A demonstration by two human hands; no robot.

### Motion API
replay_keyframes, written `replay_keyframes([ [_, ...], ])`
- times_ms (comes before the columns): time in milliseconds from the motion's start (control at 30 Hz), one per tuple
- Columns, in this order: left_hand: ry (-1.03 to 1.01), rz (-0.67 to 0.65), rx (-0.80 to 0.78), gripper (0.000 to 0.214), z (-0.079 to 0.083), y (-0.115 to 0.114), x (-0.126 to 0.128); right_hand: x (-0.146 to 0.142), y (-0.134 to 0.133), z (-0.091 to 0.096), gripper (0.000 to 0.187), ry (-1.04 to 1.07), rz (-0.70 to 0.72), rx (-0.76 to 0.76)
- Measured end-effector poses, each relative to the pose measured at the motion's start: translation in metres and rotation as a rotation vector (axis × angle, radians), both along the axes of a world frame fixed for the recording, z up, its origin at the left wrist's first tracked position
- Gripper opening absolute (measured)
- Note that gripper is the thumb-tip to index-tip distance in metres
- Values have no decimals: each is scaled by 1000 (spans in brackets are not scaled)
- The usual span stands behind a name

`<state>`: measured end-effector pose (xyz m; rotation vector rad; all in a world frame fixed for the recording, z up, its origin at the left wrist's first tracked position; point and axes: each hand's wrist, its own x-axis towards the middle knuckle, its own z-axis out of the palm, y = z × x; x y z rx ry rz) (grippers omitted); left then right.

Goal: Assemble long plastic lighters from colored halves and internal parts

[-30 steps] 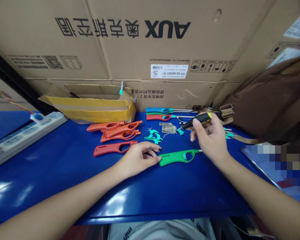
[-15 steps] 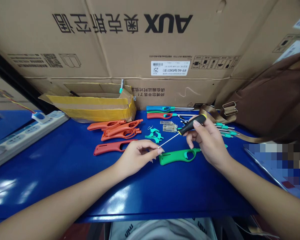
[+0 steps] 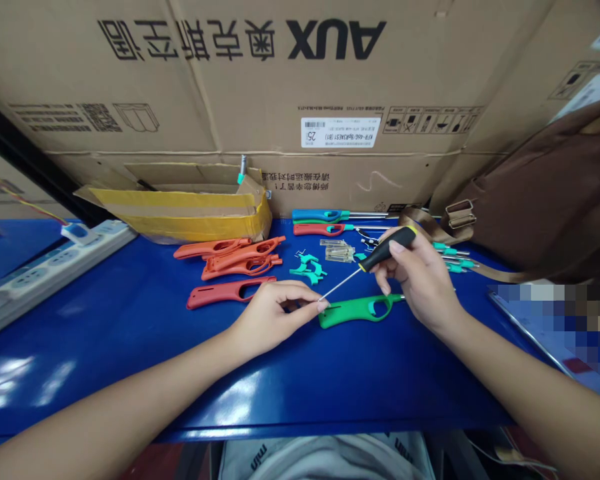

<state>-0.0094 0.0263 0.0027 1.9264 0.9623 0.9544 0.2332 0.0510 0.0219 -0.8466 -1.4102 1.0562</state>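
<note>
A green lighter shell [image 3: 357,310] lies flat on the blue table [image 3: 130,333]. My right hand [image 3: 420,280] is closed round the black handle of a screwdriver [image 3: 380,253], its thin shaft slanting down and left to the shell's left end. My left hand [image 3: 275,313] pinches thumb and forefinger together right at the screwdriver's tip; whatever is between them is too small to make out.
Several orange-red shells [image 3: 235,263] lie to the left, with small teal parts [image 3: 307,269] and clear pieces [image 3: 337,251] behind. Blue and red lighters [image 3: 325,223] lie by the cardboard boxes [image 3: 300,100]. Yellow-taped box [image 3: 180,210], power strip [image 3: 50,263] left, brown bag [image 3: 545,207] right.
The screwdriver has swung down from above the table so that its tip now meets my left fingertips at the green shell's left end. My left fingers have gone from resting open to a pinch.
</note>
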Motion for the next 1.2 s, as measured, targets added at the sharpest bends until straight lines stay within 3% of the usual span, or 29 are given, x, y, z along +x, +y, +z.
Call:
replay_keyframes([
  [167, 104, 37, 148, 16, -3, -1, -3, -2, -8, 4, 29, -133, -11, 149],
  [467, 448, -67, 516, 23, -2, -4, -11, 0, -29, 4, 17, -231, 199, 237],
  [633, 403, -89, 446, 19, 0, -5, -8, 1, -30, 6, 16, -261, 159, 265],
  [800, 437, -76, 374, 40, -3, -1, -6, 0, -29, 8, 15, -260, 134, 236],
  [1200, 405, -146, 321, 36, -11, -5, 0, -5, -30, 4, 14, -185, 209, 216],
])
